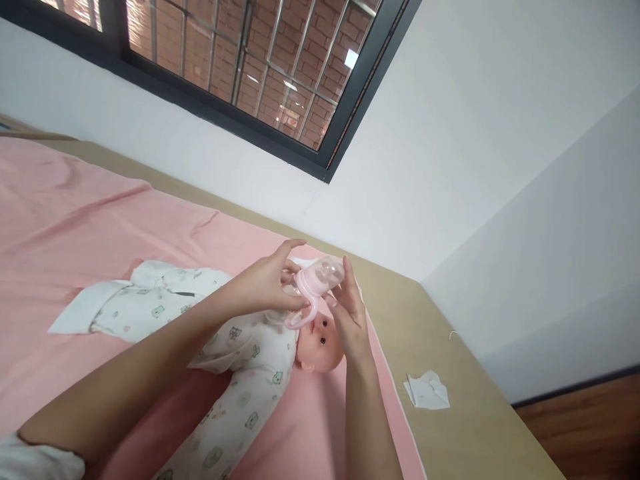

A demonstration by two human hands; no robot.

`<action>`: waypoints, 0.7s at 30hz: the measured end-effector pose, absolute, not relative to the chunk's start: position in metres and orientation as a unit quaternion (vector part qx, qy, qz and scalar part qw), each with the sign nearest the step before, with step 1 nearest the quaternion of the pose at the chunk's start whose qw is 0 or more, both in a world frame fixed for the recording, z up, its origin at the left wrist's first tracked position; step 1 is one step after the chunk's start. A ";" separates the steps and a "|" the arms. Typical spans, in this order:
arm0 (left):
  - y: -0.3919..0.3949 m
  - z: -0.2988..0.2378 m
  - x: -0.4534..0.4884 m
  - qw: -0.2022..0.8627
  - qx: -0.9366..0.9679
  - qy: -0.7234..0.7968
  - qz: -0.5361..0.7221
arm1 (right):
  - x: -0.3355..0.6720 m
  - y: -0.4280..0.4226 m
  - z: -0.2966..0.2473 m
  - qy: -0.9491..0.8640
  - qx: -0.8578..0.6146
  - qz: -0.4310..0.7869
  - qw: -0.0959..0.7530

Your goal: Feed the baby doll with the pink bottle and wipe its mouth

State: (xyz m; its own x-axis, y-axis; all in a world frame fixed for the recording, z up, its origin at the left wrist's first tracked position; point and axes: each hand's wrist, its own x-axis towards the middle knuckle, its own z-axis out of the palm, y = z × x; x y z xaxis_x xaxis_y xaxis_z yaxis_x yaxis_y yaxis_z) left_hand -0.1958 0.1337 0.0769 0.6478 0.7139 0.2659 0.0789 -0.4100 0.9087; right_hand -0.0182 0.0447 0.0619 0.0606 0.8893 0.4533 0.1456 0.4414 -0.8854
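A baby doll [320, 347] in a white printed sleepsuit lies on its back on a pink sheet [75, 220]. Above its face I hold a pink baby bottle [317, 280] with handles and a clear cap. My left hand [267, 283] grips the bottle's body and collar. My right hand [350, 313] has its fingers on the clear cap end. Both hands hover just over the doll's head, and my left forearm hides part of the doll's chest.
The pink sheet covers a tan mattress [450, 373] set against a white wall below a barred window [250, 60]. A folded white tissue [427, 390] lies on the bare tan part at the right. Wooden floor [595, 427] shows at the far right.
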 end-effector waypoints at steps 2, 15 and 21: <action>0.136 0.074 -0.195 0.491 0.758 0.264 0.338 | -0.017 0.045 0.060 -0.619 -0.413 0.333 0.580; 0.129 0.078 -0.190 0.397 0.814 0.303 0.296 | -0.038 0.045 0.060 -0.560 -0.466 0.354 0.586; 0.119 0.087 -0.197 0.305 0.833 0.300 0.350 | 0.002 0.064 0.052 -0.524 -0.514 0.198 0.649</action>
State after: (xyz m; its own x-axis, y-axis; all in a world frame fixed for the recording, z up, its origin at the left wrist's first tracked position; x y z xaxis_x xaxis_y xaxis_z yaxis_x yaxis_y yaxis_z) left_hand -0.1971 0.1192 0.0865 0.5752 0.7128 0.4013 0.2858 -0.6348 0.7179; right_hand 0.0021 0.0639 0.0519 0.3720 0.7966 0.4764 0.2816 0.3922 -0.8757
